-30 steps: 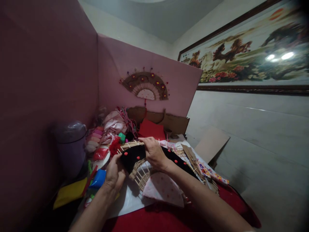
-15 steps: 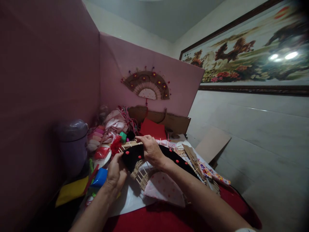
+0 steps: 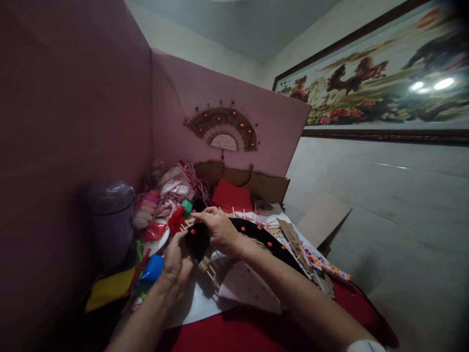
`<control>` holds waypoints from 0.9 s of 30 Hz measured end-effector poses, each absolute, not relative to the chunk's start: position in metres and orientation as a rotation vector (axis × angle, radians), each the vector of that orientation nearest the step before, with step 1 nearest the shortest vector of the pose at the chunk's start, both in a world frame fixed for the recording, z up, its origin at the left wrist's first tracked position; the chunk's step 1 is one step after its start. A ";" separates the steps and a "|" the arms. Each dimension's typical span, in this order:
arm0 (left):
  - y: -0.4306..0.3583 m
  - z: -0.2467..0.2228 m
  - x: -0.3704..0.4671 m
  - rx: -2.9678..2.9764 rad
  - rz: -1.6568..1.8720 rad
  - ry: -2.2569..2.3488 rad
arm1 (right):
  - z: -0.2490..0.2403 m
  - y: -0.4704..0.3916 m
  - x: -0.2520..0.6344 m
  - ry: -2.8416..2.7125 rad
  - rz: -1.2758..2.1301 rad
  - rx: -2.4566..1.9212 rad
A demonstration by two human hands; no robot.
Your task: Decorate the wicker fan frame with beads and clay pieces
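A fan-shaped craft piece [image 3: 252, 232] has a black band with red dots, woven straw, thin sticks and a pale red-dotted inner part [image 3: 245, 287]. My left hand [image 3: 176, 259] grips its left end, fingers behind the band and thumb near the edge. My right hand [image 3: 220, 229] lies over the black band close to the left end, fingers bent and pressed on it. The fingertips' exact contact is partly hidden.
A finished brown fan [image 3: 240, 122] hangs on the pink board. Left of my hands are a lidded bin [image 3: 110, 225], a blue packet [image 3: 152, 270], red yarn [image 3: 176, 220] and yellow felt [image 3: 110, 289]. Cardboard strips [image 3: 291, 234] and flowered cloth [image 3: 326, 264] are at right.
My right hand has slid left along the black band, nearer my left hand, uncovering more of the band's middle. My left hand has stayed in place on the fan's end.
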State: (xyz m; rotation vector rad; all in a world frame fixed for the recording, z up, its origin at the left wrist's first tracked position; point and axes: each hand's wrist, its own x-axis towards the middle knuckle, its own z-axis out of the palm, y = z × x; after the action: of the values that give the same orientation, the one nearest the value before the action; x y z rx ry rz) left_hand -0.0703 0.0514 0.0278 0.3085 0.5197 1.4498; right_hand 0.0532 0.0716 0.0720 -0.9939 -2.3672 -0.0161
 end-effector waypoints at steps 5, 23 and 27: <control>0.053 0.027 -0.070 0.302 1.431 0.529 | 0.072 0.075 0.051 -2.355 -0.024 -0.974; 0.053 0.024 -0.070 0.317 1.407 0.494 | 0.085 0.069 0.048 -2.329 -0.069 -0.937; 0.052 0.024 -0.069 0.329 1.438 0.600 | 0.087 0.040 0.071 -1.951 -0.049 -1.020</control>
State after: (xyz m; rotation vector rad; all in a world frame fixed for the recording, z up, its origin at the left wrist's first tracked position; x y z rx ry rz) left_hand -0.0692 0.0518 0.0245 0.3288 0.5998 1.4378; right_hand 0.0711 0.0396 0.0868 -1.0195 -1.9510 -0.0488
